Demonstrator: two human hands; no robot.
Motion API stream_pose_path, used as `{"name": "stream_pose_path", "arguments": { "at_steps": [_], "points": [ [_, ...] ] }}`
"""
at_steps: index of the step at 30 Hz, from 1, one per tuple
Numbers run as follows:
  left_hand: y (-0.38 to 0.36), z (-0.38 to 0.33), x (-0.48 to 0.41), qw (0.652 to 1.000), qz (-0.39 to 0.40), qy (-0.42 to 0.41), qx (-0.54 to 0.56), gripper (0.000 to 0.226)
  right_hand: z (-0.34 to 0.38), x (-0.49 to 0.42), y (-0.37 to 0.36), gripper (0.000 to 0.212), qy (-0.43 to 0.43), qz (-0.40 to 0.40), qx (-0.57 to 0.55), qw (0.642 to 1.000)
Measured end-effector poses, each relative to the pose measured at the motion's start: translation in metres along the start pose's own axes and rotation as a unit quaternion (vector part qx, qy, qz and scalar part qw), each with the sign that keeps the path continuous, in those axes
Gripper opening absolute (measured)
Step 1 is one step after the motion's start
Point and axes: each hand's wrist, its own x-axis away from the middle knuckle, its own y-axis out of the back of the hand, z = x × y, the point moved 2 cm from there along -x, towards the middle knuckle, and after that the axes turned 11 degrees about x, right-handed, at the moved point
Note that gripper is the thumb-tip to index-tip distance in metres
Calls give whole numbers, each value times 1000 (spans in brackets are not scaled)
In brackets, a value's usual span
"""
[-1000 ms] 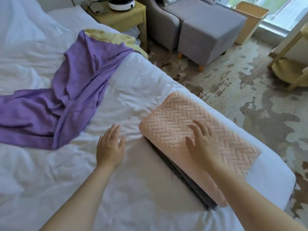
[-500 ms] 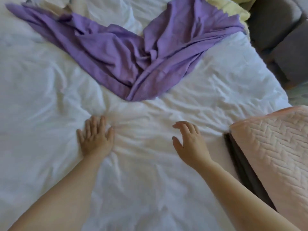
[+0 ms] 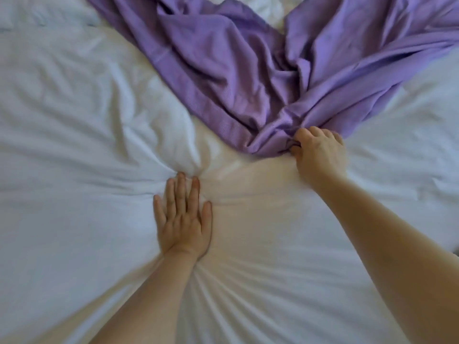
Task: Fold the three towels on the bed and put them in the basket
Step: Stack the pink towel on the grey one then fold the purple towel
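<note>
A crumpled purple towel [image 3: 248,70] lies spread across the far half of the white bed [image 3: 74,120], its nearest bunched point reaching toward me. My right hand [image 3: 320,155] grips that near point of the purple towel, fingers curled into the fabric. My left hand [image 3: 183,219] presses flat on the white sheet, fingers straight, a little in front of and left of the towel. The folded pink towel and the basket are out of view.
Wrinkled white bedding fills the rest of the view on all sides. Creases radiate from under my left hand.
My right hand left the folded pink towel, reached forward and took hold of the purple towel's near point. The view swung left, so the pink towel dropped out of frame. My left hand stayed flat.
</note>
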Motion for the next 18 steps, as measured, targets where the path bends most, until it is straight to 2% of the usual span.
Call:
{"name": "stream_pose_path", "arguments": {
  "at_steps": [4, 9, 12, 14, 16, 18],
  "points": [
    [6, -1, -3, 1000, 18, 5, -3, 61, -6, 22, 10, 29, -69, -10, -46, 997],
    [24, -6, -4, 996, 79, 28, 7, 63, -22, 103, 27, 34, -94, 35, -81, 992],
    [53, -12, 6, 988, 143, 28, 54, 65, -17, 153, 52, 31, -105, 73, -128, 984],
    [83, -24, 27, 974, 151, 22, 166, 68, -6, 178, 77, 28, -97, 82, -176, 976],
    [120, -43, 51, 918, 175, 67, 349, 61, 6, 194, 110, 30, -105, 97, -226, 964],
    [160, -67, 72, 823, 219, 152, 502, 46, 17, 200, 150, 33, -126, 106, -271, 948]
  ]
}}
